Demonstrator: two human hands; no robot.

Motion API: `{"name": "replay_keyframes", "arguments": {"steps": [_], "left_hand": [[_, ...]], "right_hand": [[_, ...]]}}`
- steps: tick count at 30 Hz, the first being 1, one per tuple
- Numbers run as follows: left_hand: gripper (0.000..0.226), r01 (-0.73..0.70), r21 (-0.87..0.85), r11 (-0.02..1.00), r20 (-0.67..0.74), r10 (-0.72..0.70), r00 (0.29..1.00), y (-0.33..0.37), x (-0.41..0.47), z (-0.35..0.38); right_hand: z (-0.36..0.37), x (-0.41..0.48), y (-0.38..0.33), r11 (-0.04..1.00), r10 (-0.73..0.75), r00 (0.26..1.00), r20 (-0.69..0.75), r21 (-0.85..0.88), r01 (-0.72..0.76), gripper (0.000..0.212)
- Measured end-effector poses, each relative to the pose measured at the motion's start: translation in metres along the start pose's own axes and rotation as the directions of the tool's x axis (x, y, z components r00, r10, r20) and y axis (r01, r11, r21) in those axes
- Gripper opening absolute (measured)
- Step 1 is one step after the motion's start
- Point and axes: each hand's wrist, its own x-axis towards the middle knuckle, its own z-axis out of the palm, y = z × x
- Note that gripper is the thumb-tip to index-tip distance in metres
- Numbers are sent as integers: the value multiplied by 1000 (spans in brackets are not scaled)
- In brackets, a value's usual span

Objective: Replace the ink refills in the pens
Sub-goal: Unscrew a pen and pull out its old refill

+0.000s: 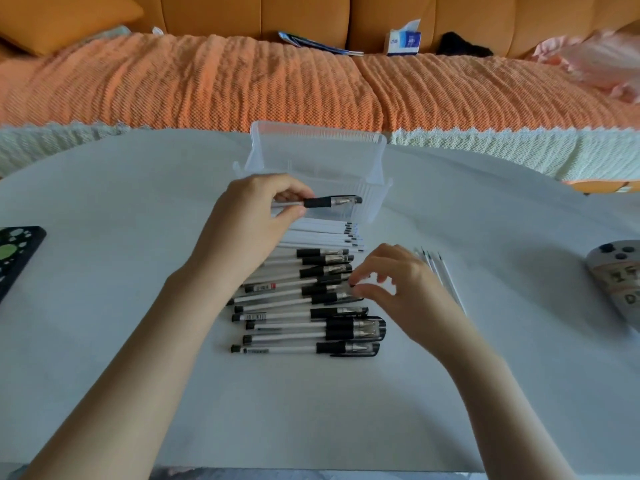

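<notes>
Left forearm [114, 393] and right forearm [502, 393] came in from the near table edge, one on each side of the pen row [304, 317].

Left hand [242, 230]: above the far-left end of the pen row, thumb and fingers curled round a capped pen [332, 201]. It was gripped by the barrel and held level in the air, black grip and cap end pointing right.

Right hand [405, 292]: at the right side of the pen row, fingers curled. Thumb and forefinger were pinching the cap end of a mid-row pen [322, 289], which lay flat with the others.

Pen row: about a dozen white-barrel, black-cap pens lay side by side on the white table [138, 341], caps to the right.

Just behind the pen row was a stack of white refills [322, 233], tips to the right and partly under the left hand. Behind those stood a clear plastic box [311, 157], with the capped pen in front of its near wall.

Right of the pen row, past the right hand, a few loose refills [440, 275] lay fanned on the table. Further right, at the frame edge, was a grey controller [616, 282].

Well left of the pen row was a black case with green spots [17, 258].

Far behind the pen row was a sofa with an orange throw [207, 81] and a tissue box [403, 39] on it.
</notes>
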Motion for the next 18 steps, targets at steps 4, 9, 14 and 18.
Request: {"name": "replay_keyframes", "arguments": {"steps": [4, 9, 14, 18], "left_hand": [[17, -53, 10, 999, 5, 53, 999, 5, 37, -2], [18, -58, -31, 998, 99, 60, 993, -1, 84, 11], [18, 25, 15, 1000, 286, -28, 958, -19, 103, 25], [18, 69, 48, 996, 352, -82, 932, -25, 109, 21]], "right_hand": [[0, 1, 0, 999, -14, 1000, 7, -38, 14, 4], [-2, 0, 1, 1000, 0, 998, 59, -29, 2, 6], [-1, 0, -2, 1000, 12, 993, 118, -28, -9, 8], [-3, 0, -2, 998, 45, 991, 125, -39, -41, 8]]}}
